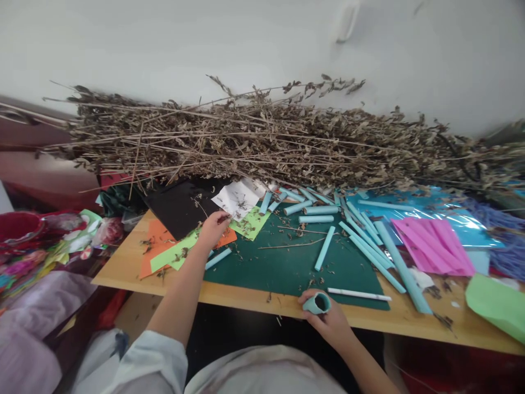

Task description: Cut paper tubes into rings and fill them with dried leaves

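My right hand (pixel 334 323) is wrapped round a light blue paper tube (pixel 312 304) at the table's front edge. The tube's open end faces up, and its inside looks dark. Reaching over the left part of the table, my left hand (pixel 211 230) has its fingers pinched on brown dried leaves (pixel 222 218). Beneath and around it lie a crumpled white paper (pixel 235 200), green paper (pixel 253 223) and orange paper (pixel 162 235), strewn with leaf bits. Several rolled blue paper tubes (pixel 315 219) lie on a dark green mat (pixel 283 268).
A long heap of dried stems and leaves (pixel 262 137) runs along the wall behind the table (pixel 118 257). On the right are pink paper (pixel 435 246), shiny blue film (pixel 459 210), a green sheet (pixel 498 306) and a white stick (pixel 359 294). A red basket (pixel 20 232) stands left.
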`<state>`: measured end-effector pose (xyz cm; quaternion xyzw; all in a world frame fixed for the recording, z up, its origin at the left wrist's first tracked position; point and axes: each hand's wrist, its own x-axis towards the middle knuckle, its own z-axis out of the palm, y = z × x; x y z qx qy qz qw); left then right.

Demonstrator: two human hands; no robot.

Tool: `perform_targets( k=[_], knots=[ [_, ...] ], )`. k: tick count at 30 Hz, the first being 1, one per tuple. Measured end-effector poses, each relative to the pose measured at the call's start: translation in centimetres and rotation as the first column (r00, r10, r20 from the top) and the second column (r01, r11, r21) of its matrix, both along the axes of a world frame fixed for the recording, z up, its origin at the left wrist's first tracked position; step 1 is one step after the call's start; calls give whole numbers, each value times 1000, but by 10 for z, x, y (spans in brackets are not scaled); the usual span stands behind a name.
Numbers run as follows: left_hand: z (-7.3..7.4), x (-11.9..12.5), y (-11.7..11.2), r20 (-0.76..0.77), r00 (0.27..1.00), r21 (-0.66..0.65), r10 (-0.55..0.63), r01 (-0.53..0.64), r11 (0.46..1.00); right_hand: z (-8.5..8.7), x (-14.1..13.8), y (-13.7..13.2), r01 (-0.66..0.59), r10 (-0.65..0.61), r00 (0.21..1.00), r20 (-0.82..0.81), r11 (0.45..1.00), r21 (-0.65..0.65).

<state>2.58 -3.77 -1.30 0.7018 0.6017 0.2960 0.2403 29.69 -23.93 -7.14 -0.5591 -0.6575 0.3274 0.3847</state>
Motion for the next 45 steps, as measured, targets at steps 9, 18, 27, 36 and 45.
perform_targets(
  k=[9, 18, 27, 36, 45],
  knots=[
    [2, 34, -29, 93, 986, -48, -138, 143, 989, -4, 1, -1, 14, -14, 1000, 1, 1000, 6],
    [-15, 55, -41, 222, 950, -83, -221, 244, 966, 3, -1, 0, 33, -33, 999, 2, 999, 21],
    [-16, 64, -47, 187, 949, -154, -255, 285, 946, 10, -2, 1, 6, -7, 999, 40, 1000, 20],
    [-11, 59, -50, -101, 919, -143, -382, 366, 919, 6, -1, 1, 13, -13, 999, 31, 1000, -3],
    [-6, 58, -54, -461, 783, -157, -418, 391, 907, 10, -2, 1, -1, 0, 999, 48, 1000, 11]
  ],
)
